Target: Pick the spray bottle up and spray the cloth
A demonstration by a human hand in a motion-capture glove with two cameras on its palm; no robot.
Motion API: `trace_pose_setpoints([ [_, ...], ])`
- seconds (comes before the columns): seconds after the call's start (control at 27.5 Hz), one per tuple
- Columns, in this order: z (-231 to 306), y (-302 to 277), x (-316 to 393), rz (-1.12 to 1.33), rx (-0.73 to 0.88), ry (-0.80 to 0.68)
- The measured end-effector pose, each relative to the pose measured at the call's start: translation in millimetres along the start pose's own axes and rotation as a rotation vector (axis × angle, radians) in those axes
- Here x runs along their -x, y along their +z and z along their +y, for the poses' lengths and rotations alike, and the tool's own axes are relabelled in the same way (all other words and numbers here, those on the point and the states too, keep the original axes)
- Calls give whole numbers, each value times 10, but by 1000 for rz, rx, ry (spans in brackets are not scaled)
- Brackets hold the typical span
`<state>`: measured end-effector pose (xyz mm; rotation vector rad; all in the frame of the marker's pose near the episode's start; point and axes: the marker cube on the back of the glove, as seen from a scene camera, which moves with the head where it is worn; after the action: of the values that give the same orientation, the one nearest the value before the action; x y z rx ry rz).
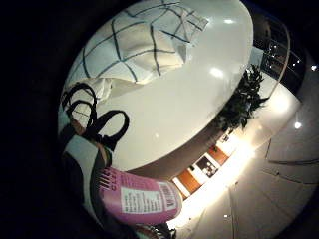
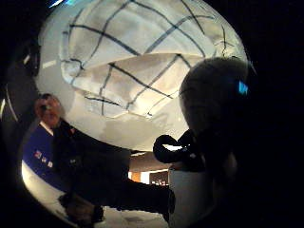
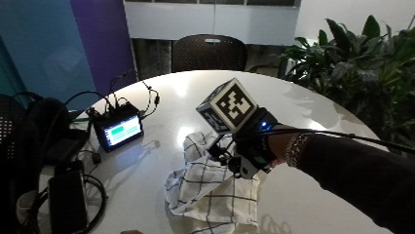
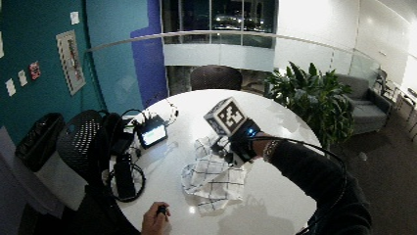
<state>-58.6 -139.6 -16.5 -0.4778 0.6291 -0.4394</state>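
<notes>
The tabletop point(image 3: 311, 112) is smooth, glossy white and mirrors the ceiling lights. The cloth point(image 3: 211, 195) is soft, matt woven fabric, rumpled into folds. The spray bottle point(image 1: 139, 199) wears a slick pink printed label; its body looks plastic

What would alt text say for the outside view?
A gloved right hand hangs above a crumpled white checked cloth on a round white table, holding something mostly hidden beneath it. A small lit screen with cables sits on the table beside the cloth; a dark chair and plant stand behind.

Pink-labelled spray bottle point(image 1: 139, 199) held above crumpled white checked cloth point(image 3: 211, 192) on table.
</notes>
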Motion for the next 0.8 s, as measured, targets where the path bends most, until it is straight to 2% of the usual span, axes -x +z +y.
trace_pose_setpoints([
  [0.18, -50, 79, 119, -28, 4, -27],
  [0.44, 3, -21, 155, -159, -73, -76],
  [0.62, 46, -304, 206, -305, -176, -144],
  [0.8, 64, -730, 406, -531, -325, -287],
])
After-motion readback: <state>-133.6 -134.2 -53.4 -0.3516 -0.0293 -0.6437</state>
